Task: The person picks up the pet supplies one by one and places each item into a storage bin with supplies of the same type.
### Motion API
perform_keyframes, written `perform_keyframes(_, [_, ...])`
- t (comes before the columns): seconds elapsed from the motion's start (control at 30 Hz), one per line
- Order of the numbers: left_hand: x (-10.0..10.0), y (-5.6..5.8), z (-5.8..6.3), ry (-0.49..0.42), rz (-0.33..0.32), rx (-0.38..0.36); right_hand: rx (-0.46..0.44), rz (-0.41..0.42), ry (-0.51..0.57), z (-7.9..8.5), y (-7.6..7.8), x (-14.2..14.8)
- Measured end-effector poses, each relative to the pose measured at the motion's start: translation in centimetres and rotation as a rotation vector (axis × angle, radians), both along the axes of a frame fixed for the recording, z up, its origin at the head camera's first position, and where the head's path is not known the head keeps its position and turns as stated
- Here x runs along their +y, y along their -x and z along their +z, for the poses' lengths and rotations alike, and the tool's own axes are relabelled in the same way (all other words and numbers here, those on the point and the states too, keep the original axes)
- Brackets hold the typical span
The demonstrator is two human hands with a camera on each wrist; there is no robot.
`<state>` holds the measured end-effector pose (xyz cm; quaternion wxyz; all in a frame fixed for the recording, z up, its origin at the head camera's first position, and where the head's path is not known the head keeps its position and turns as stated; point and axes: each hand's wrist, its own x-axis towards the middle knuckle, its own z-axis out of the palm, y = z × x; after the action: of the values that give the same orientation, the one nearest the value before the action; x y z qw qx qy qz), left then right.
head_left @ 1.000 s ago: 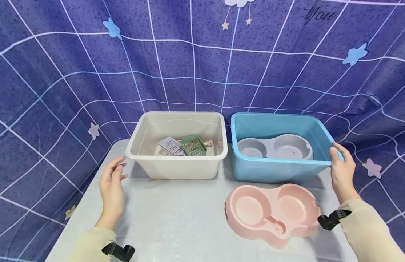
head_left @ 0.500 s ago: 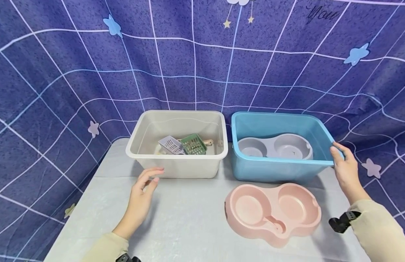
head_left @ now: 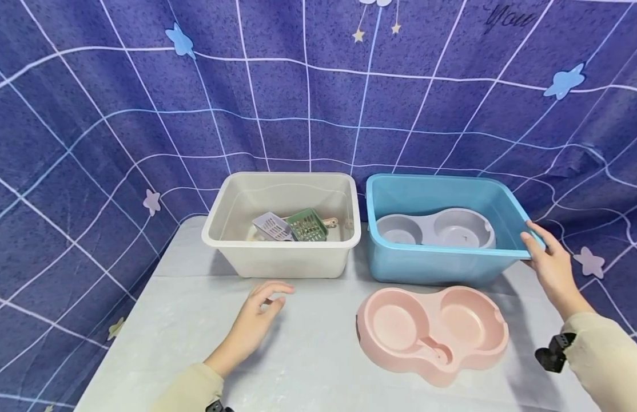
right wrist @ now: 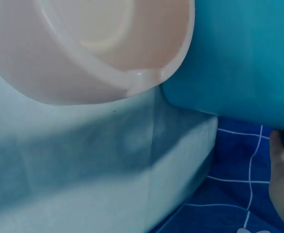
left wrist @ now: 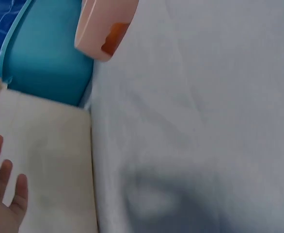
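My left hand [head_left: 259, 312] is over the table in front of the beige bin [head_left: 285, 260], holding nothing, its fingers loosely bent and pointing right. In the left wrist view its fingers [left wrist: 1, 174] show against the bin's wall. At the right front corner of the blue bin [head_left: 432, 266], my right hand [head_left: 552, 269] holds the rim, thumb and fingers around the corner; the lower fingers are partly hidden. A grey double pet bowl [head_left: 426, 229] lies inside that bin. Before the blue bin, a pink double pet bowl [head_left: 434, 337] rests on the table.
Inside the beige bin lie a lilac slotted litter scoop [head_left: 273, 226], a green slotted litter scoop [head_left: 307, 225] and a beige handle end [head_left: 330, 222]. The two bins stand side by side against a blue curtain [head_left: 277, 86]. All rest on a white-covered table [head_left: 308, 355].
My left hand has moved right and toward the front, from the beige bin's left side to before it. My right hand stays at the blue bin's corner; its wrist has swung slightly right.
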<state>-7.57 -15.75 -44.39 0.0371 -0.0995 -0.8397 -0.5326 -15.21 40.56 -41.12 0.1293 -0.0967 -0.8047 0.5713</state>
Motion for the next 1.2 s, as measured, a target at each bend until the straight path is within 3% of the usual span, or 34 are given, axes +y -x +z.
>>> perform_keyframes(0.17, [2.2,0.1,-0.2,0.008,-0.065,-0.091,0.015,-0.018,0.12,0.0,0.0,-0.1])
perform_keyframes(0.3, [4.3,0.3,-0.4,0.007,-0.162,-0.149,0.076,0.0,0.224,0.1,-0.1,-0.1])
perform_keyframes(0.53, [6.7,0.4,-1.1,-0.002,-0.302,-0.24,0.076,0.002,0.223,0.2,-0.2,-0.2])
perform_keyframes(0.73, [7.7,0.3,-2.5,0.026,-0.352,-0.338,0.054,-0.009,0.227,0.0,-0.1,-0.3])
perform_keyframes(0.93, [8.7,0.1,-3.7,0.015,-0.361,-0.425,0.076,0.0,0.254,-0.1,-0.3,-0.4])
perform_keyframes(1.2, [9.8,-0.2,-5.1,-0.015,-0.351,-0.426,0.041,-0.012,0.193,0.0,0.0,-0.5])
